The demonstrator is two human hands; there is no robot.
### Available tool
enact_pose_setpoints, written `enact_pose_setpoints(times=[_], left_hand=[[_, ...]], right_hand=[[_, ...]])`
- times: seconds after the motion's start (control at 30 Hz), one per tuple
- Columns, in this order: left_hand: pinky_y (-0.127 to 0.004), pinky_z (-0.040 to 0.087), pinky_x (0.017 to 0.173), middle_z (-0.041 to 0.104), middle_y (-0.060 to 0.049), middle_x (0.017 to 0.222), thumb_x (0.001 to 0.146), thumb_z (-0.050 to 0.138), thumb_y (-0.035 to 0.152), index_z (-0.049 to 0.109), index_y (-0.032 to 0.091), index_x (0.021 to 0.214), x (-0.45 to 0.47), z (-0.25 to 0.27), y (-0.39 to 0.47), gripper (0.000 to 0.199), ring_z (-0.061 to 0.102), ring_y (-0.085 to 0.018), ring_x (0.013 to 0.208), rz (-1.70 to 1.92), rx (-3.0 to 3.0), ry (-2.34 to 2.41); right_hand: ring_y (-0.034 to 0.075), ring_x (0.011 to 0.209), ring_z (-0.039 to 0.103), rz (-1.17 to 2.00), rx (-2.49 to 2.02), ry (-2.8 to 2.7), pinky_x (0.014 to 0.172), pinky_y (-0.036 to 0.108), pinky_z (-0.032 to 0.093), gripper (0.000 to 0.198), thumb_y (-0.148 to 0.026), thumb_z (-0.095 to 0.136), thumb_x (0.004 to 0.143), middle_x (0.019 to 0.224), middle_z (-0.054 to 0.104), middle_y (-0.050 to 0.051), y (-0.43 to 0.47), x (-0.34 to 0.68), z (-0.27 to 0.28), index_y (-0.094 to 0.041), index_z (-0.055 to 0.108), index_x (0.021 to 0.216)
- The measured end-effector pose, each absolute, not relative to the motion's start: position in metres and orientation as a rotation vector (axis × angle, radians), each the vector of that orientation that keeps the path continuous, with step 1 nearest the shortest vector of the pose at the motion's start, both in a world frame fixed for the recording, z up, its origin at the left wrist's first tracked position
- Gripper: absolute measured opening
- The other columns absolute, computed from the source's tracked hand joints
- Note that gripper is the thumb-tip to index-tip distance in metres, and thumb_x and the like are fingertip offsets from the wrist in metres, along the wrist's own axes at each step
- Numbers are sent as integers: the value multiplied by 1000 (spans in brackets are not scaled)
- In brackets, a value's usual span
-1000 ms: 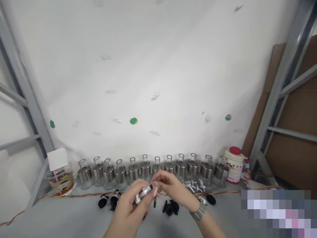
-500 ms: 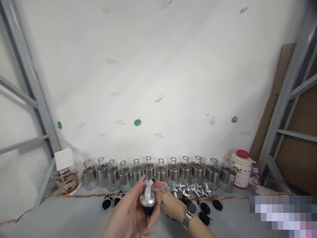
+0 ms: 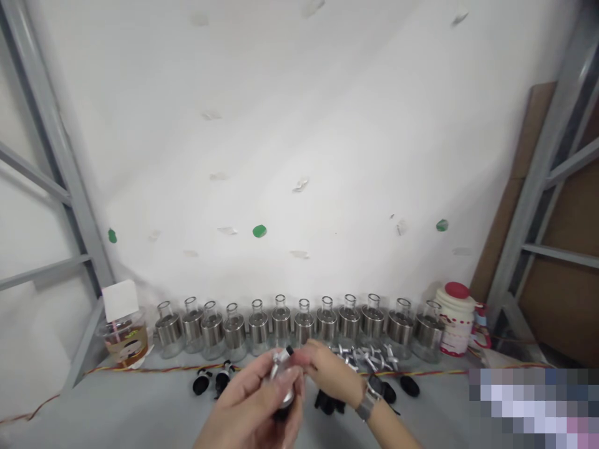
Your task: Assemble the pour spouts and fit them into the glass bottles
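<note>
My left hand (image 3: pixel 255 402) is wrapped around a silver-and-black bottle pourer (image 3: pixel 282 369), its spout pointing up and its lower part mostly covered by fingers. Close against the spout's black tip is my right hand (image 3: pixel 325 371), fingers curled together in a pinch; what lies between them is hidden. Just beyond my right hand lies a pile of silver spout pieces (image 3: pixel 372 358). Black round stoppers (image 3: pixel 388 393) rest on the table to the right, and more black parts (image 3: pixel 327 402) sit below my right wrist.
A row of glass bottles (image 3: pixel 281 324) with metal bands lines the wall. A plastic drink cup (image 3: pixel 126 343) stands left, a red-lidded jar (image 3: pixel 456 321) right. A red-yellow wire (image 3: pixel 163 370) crosses the grey table (image 3: pixel 116 411); black pourer parts (image 3: pixel 201 381) lie left of my hands.
My left thumb has closed over the front of the pourer, which has dropped slightly. My right hand has moved up and right, its fingers now curled near the spout tip.
</note>
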State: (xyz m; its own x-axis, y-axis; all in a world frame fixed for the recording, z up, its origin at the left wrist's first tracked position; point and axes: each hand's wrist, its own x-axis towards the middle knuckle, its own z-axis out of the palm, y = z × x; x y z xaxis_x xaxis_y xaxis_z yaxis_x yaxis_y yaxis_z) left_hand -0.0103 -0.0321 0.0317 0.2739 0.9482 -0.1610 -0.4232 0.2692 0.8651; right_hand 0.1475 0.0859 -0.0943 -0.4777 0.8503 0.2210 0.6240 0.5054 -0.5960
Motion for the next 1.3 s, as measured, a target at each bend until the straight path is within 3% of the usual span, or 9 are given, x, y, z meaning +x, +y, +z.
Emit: enact_pose_setpoints(times=[0.1, 0.2, 0.3, 0.37, 0.43, 0.53, 0.67, 1.1, 1.3], left_hand=[[-17, 17, 37, 41, 6, 43, 66, 69, 42, 58, 16, 61, -8, 27, -28, 29, 28, -1, 33, 1054, 1130, 865], [-18, 22, 39, 40, 6, 52, 65, 68, 42, 48, 16, 51, -6, 22, -24, 36, 34, -3, 39, 1156, 1435, 939], [-19, 32, 49, 44, 4, 66, 59, 73, 35, 54, 18, 69, -4, 18, -24, 27, 41, -8, 53, 1152, 1590, 1141], [-22, 36, 55, 48, 3, 72, 63, 69, 36, 51, 22, 93, -2, 16, -26, 37, 42, -11, 57, 1102, 1658, 1257], [-24, 39, 59, 51, 1, 79, 72, 59, 39, 45, 23, 104, -1, 13, -28, 38, 46, -13, 61, 1112, 1763, 1296], [-24, 40, 60, 50, -2, 87, 79, 50, 41, 45, 22, 102, 0, 8, -29, 30, 49, -15, 69, 1149, 1924, 1262], [-25, 41, 64, 47, -2, 86, 82, 48, 38, 48, 20, 94, 1, 2, -28, 21, 51, -16, 72, 1140, 2046, 1249], [-24, 43, 68, 47, -2, 87, 89, 34, 29, 49, 20, 89, 6, -2, -28, 18, 55, -13, 71, 1122, 2212, 1340], [-25, 45, 65, 50, -2, 85, 89, 32, 30, 50, 22, 87, 2, 0, -29, 19, 55, -14, 69, 1160, 2243, 1386]], right_hand=[[14, 77, 51, 754, -1075, -2057, 70, 25, 40, 15, -24, 39, 86, 84, 53, 2, 85, 160, -71, -18, 53, 89], [11, 61, 45, 1059, -858, -1773, 57, 23, 37, 18, -35, 42, 88, 70, 49, -2, 73, 169, -45, -19, 49, 82], [8, 57, 41, 1219, -685, -1605, 54, 21, 33, 20, -37, 45, 87, 71, 49, -3, 53, 171, -21, -19, 49, 80], [7, 55, 40, 1282, -643, -1576, 52, 21, 31, 20, -37, 46, 87, 66, 48, -3, 37, 169, -10, -18, 53, 82], [6, 52, 38, 1339, -610, -1555, 49, 20, 29, 18, -36, 48, 87, 64, 45, -4, 23, 166, -2, -19, 54, 91], [4, 49, 34, 1416, -485, -1474, 46, 19, 25, 18, -33, 51, 86, 66, 41, -6, 11, 160, 3, -23, 48, 101], [4, 49, 33, 1505, -382, -1433, 46, 19, 24, 16, -31, 52, 86, 66, 41, -7, 5, 156, 3, -24, 43, 97], [6, 56, 41, 1393, -514, -1477, 54, 21, 32, 15, -31, 53, 85, 69, 46, -6, -6, 153, 6, -24, 41, 89], [11, 64, 45, 1112, -716, -1558, 57, 23, 36, 23, -44, 51, 82, 73, 47, -3, -17, 149, 12, -24, 42, 89]])
